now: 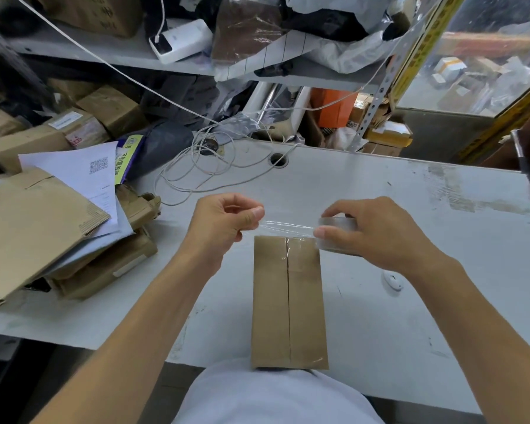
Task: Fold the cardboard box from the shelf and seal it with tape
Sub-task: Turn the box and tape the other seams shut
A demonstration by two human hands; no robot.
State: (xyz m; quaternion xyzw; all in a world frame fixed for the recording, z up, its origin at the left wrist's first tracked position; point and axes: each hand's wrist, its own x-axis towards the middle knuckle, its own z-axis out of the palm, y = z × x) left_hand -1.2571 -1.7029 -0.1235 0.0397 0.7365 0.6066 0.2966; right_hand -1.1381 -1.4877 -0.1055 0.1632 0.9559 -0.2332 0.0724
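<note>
Table (380, 209): white, scuffed, flat. Box (289, 301): brown cardboard, long, flaps closed, centre seam up, lying at near table edge. Right hand (377, 231) clamped on roll (337, 228), clear, glossy. Left hand (224, 221) pinching free tape (288, 228) end; strip stretched just above box's far end. Risk: thin film twists, sticks to itself or lands off seam if tension slackens.

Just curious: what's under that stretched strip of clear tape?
Under the tape strip lies the white table and the far edge of the closed cardboard box. The box's inside is hidden.
</note>
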